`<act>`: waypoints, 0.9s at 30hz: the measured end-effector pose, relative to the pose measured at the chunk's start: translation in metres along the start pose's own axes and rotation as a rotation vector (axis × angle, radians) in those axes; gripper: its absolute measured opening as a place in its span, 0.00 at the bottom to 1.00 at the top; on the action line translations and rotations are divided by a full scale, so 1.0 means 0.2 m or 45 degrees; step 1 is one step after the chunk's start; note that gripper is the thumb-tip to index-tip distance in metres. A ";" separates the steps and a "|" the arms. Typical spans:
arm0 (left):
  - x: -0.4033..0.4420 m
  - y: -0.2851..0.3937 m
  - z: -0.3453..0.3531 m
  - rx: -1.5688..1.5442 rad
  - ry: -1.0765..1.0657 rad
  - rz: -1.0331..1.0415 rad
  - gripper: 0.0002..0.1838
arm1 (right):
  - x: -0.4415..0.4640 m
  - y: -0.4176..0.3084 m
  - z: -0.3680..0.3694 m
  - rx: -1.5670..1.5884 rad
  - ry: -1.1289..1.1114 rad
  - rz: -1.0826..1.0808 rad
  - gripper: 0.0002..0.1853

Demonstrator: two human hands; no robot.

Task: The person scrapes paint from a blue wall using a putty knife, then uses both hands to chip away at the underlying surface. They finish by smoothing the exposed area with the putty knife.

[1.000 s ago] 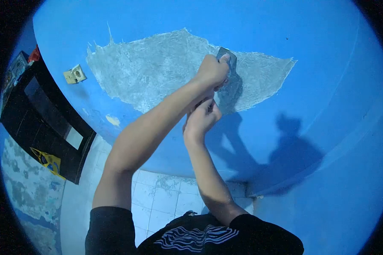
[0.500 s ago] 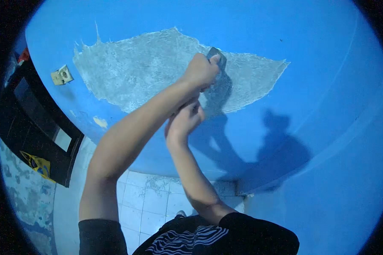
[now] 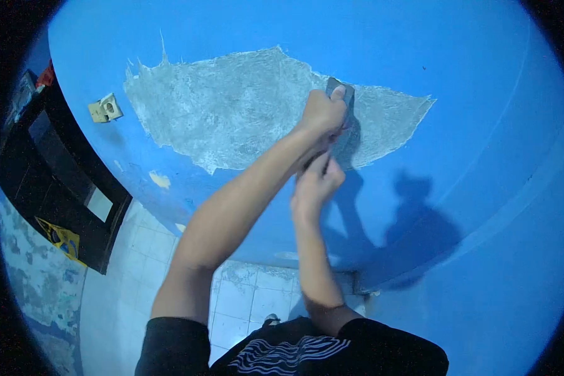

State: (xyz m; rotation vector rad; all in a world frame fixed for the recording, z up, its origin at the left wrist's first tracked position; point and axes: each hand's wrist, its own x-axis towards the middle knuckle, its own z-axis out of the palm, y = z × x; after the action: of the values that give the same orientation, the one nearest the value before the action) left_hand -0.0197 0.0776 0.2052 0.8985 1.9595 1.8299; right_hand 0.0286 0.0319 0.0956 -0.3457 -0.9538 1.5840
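Observation:
My left hand (image 3: pixel 324 113) is closed around a flat grey scraper (image 3: pixel 349 94), its thumb pressed on the blade. The scraper lies against the right part of a bare grey plaster patch (image 3: pixel 219 106) in the blue wall (image 3: pixel 382 37). Just below, my right hand (image 3: pixel 318 187) is closed in a fist near my left wrist. Something dark shows between the two hands; I cannot tell whether it is the scraper's handle. Ragged paint edges surround the patch.
An old wall switch or socket (image 3: pixel 106 109) sits left of the patch. Farther left are a dark wooden frame (image 3: pixel 56 175) and a yellow bag (image 3: pixel 62 238). White floor tiles (image 3: pixel 235 301) lie below, and a wall corner runs down the right side.
The view has shifted, so the patch sits farther right in the picture. My left hand and scraper keep nearly the same place on the patch; my right hand has moved a little right.

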 end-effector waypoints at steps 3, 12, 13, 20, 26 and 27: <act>-0.02 0.05 -0.08 0.376 -0.053 0.115 0.26 | -0.09 0.05 0.25 0.368 0.252 0.089 0.16; -0.05 0.04 -0.03 0.163 -0.033 0.065 0.26 | 0.03 0.10 0.04 0.079 0.123 -0.034 0.16; -0.06 0.03 0.00 0.061 -0.031 0.031 0.25 | 0.04 0.05 0.00 0.083 0.128 -0.035 0.16; -0.11 -0.01 0.13 -0.659 -0.120 -0.153 0.21 | 0.15 -0.16 -0.26 -0.558 -0.082 -0.231 0.22; -0.08 -0.03 0.17 -1.193 -0.338 -0.100 0.24 | 0.29 -0.35 -0.35 -1.021 -0.163 -0.512 0.25; -0.07 -0.03 0.18 -1.177 -0.302 -0.087 0.24 | 0.30 -0.37 -0.36 -1.073 -0.175 -0.506 0.25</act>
State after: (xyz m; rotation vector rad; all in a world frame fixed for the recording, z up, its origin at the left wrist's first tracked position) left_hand 0.0128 0.0967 0.1922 0.6635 0.8076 2.1245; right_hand 0.1114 0.1130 0.1222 -0.5825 -1.6650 0.7914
